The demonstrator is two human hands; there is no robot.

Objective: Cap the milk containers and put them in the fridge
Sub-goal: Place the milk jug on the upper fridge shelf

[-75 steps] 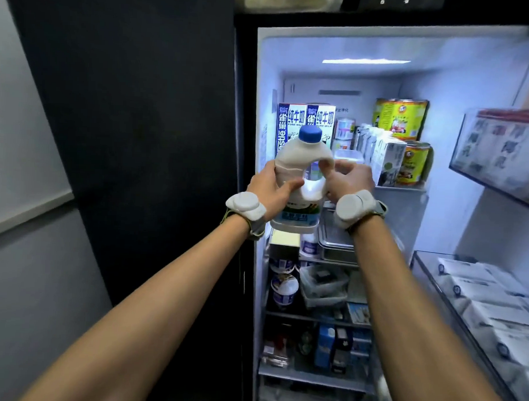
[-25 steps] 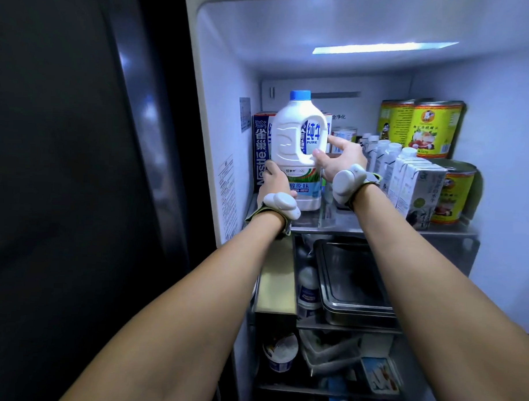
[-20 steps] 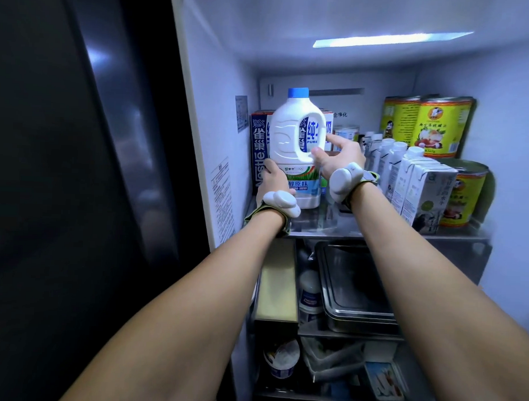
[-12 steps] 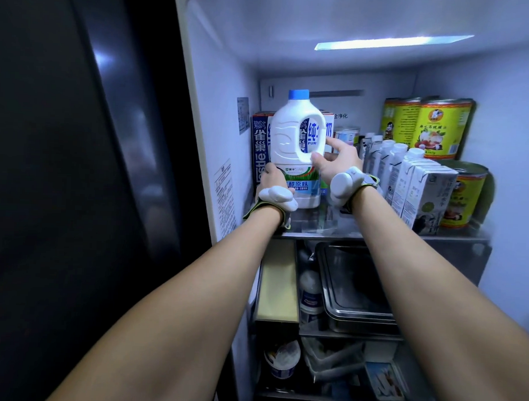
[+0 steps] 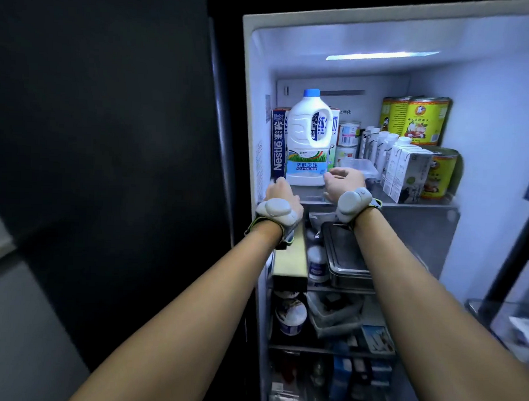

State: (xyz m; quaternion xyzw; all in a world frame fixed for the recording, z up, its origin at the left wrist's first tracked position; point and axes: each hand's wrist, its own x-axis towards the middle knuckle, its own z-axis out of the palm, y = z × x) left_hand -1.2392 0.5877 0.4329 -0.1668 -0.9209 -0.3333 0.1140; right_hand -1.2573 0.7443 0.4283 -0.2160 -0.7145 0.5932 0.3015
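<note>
Milk jug [image 5: 310, 136], white with blue cap [image 5: 311, 92] on, stands upright at the front left of the top shelf [image 5: 422, 203] in the open fridge, base just behind the shelf's front edge, Nestle carton [image 5: 278, 140] touching or just behind it on the left. Left hand [image 5: 281, 191] sits at the shelf's front left corner, just below and beside the jug's base, fingers loosely curled, holding nothing, apparently not touching the jug. Right hand [image 5: 344, 181] is just beside the jug's lower right, fingers half open, empty; whether a fingertip touches the label can't be told. Both wear grey wrist devices. Step looks like release after placing: this jug reads as capped and stored. Next move probably calls for drawing both hands straight back over the shelf edge without clipping the base, then fetching any remaining container; none is visible here. Room: a gap on the shelf between the jug and the row of small white cartons [image 5: 405, 172] to the right, partly taken by a clear tub [image 5: 360, 167] and small cans behind; yellow tins [image 5: 419, 121] stacked at the back right. Fridge left wall close to the jug, little slack there. Metal tray [image 5: 345, 257] on the shelf below, under the right wrist.
</note>
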